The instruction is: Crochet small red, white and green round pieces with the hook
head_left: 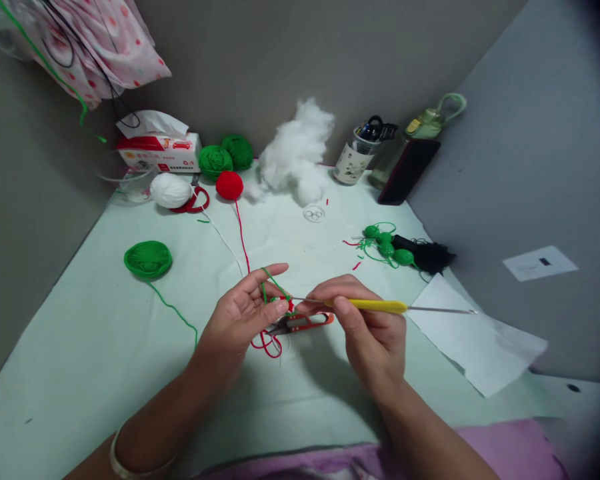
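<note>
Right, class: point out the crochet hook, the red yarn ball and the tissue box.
Crochet hook (381,305), head view: yellow handle.
Red yarn ball (229,185), head view: wound middle.
Tissue box (163,157), head view: front panel.

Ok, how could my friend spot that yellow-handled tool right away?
On the pale table, look at the person's right hand. It holds a slim tool with thin metal ends. Its yellow handle sets it apart from the orange-handled snips nearby.

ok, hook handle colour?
Yellow: the handle in the right hand, best seen in the head view.
</note>
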The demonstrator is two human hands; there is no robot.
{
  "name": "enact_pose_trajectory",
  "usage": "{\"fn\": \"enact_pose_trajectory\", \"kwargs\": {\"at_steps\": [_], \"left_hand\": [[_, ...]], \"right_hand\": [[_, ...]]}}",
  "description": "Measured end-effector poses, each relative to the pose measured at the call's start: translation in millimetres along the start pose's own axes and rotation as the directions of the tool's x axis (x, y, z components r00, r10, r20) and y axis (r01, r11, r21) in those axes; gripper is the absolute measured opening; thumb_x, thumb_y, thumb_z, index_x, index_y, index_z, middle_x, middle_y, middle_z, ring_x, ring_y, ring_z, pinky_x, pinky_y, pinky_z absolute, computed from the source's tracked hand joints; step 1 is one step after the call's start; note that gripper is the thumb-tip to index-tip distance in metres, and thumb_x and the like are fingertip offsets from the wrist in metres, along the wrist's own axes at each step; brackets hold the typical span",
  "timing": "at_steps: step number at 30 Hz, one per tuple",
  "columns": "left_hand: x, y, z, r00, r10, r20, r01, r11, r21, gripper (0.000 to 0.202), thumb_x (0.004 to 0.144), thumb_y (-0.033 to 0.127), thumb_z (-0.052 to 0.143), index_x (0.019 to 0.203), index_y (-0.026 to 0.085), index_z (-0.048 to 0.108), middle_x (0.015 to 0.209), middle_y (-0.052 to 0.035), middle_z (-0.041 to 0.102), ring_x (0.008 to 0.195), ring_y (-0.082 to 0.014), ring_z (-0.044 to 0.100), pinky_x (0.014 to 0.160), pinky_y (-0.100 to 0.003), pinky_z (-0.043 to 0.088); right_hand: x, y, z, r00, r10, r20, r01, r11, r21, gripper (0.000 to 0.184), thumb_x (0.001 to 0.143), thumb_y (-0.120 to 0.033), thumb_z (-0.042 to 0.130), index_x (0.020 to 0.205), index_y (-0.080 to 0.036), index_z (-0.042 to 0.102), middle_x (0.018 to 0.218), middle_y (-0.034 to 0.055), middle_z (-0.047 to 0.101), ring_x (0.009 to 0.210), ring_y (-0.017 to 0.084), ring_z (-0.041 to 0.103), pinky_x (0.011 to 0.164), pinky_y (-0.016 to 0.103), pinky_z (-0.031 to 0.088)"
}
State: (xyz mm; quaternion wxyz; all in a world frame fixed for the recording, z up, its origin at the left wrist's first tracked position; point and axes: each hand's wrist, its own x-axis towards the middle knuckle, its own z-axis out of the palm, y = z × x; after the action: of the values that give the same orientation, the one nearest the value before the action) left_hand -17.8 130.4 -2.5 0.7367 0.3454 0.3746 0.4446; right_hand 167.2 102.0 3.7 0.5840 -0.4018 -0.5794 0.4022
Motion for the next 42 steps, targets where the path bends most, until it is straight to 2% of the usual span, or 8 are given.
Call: {"fn": "enact_pose_trajectory", "kwargs": {"at_steps": [4, 7, 16, 21, 25, 32, 42], "left_hand": [[-0.8, 1.3, 0.8, 1.0, 0.008, -0.016, -0.007, 1.0, 0.019, 0.02, 0.084, 0.029, 0.086, 0.098, 0.022, 0.074, 0.086, 0.0005, 0.067, 0.081, -0.0147, 0.061, 0.076, -0.027, 0.046], [-0.2, 1.2, 0.6, 0.999, 0.026, -0.023, -0.025, 0.999, 0.043, 0.018, 0.083, 0.028, 0.086, 0.084, 0.021, 0.069, 0.082, 0.0007, 0.066, 0.077, -0.014, 0.057, 0.073, -0.027, 0.044], [1.2, -1.6, -1.6, 1.0, -0.002, 0.0, 0.002, 0.996, 0.086, 0.015, 0.085, 0.031, 0.083, 0.087, 0.023, 0.07, 0.079, 0.0015, 0.063, 0.076, -0.0144, 0.054, 0.072, -0.028, 0.04], [0.9, 1.7, 0.8, 1.0, -0.017, -0.009, 0.018, 0.998, 0.067, 0.016, 0.084, 0.032, 0.084, 0.086, 0.022, 0.072, 0.075, 0.0028, 0.061, 0.07, -0.0123, 0.05, 0.067, -0.026, 0.038], [0.5, 3.1, 1.3, 1.0, -0.009, -0.015, 0.01, 0.999, 0.046, 0.015, 0.082, 0.03, 0.085, 0.084, 0.022, 0.072, 0.079, 0.002, 0.063, 0.074, -0.0132, 0.054, 0.07, -0.026, 0.041], [0.2, 4.8, 3.3, 0.999, 0.008, -0.034, -0.007, 0.999, 0.036, 0.016, 0.08, 0.029, 0.087, 0.083, 0.021, 0.074, 0.076, 0.0019, 0.063, 0.07, -0.0125, 0.053, 0.067, -0.025, 0.041], [0.5, 4.3, 3.4, 0.999, -0.025, -0.022, 0.025, 1.0, 0.004, 0.016, 0.078, 0.029, 0.09, 0.084, 0.02, 0.078, 0.073, 0.0019, 0.067, 0.069, -0.011, 0.057, 0.066, -0.022, 0.045]], "right_hand": [[0.2, -0.4, 0.0, 1.0, -0.011, -0.008, 0.011, 1.0, -0.009, 0.022, 0.106, -0.022, 0.058, 0.11, -0.026, 0.079, 0.097, 0.004, 0.074, 0.09, 0.019, 0.074, 0.078, 0.035, 0.062], [0.2, -0.5, -0.2, 1.0, -0.021, -0.004, 0.021, 1.0, -0.018, 0.022, 0.106, -0.022, 0.058, 0.11, -0.026, 0.079, 0.097, 0.0038, 0.075, 0.089, 0.019, 0.075, 0.078, 0.035, 0.062], [0.4, -0.9, 0.0, 1.0, -0.006, -0.007, 0.006, 1.0, -0.016, 0.022, 0.106, -0.023, 0.058, 0.111, -0.027, 0.079, 0.098, 0.0037, 0.075, 0.089, 0.019, 0.076, 0.078, 0.036, 0.062], [0.6, -2.0, 0.8, 1.0, 0.001, -0.024, -0.002, 1.0, -0.019, 0.022, 0.106, -0.024, 0.058, 0.109, -0.027, 0.079, 0.096, 0.0036, 0.075, 0.088, 0.019, 0.076, 0.078, 0.037, 0.062], [0.1, -1.8, 1.1, 0.999, -0.009, -0.037, 0.008, 1.0, -0.014, 0.022, 0.106, -0.024, 0.058, 0.109, -0.027, 0.08, 0.096, 0.0038, 0.075, 0.089, 0.019, 0.075, 0.078, 0.037, 0.063], [-0.1, -1.6, 1.0, 1.0, 0.003, -0.029, -0.003, 1.0, -0.008, 0.022, 0.106, -0.023, 0.058, 0.11, -0.026, 0.08, 0.097, 0.0043, 0.075, 0.089, 0.019, 0.075, 0.078, 0.036, 0.064], [1.6, -2.4, 0.6, 1.0, -0.002, -0.029, 0.002, 1.0, -0.024, 0.021, 0.105, -0.022, 0.058, 0.105, -0.023, 0.079, 0.094, 0.0059, 0.075, 0.086, 0.02, 0.076, 0.076, 0.036, 0.065]]}}
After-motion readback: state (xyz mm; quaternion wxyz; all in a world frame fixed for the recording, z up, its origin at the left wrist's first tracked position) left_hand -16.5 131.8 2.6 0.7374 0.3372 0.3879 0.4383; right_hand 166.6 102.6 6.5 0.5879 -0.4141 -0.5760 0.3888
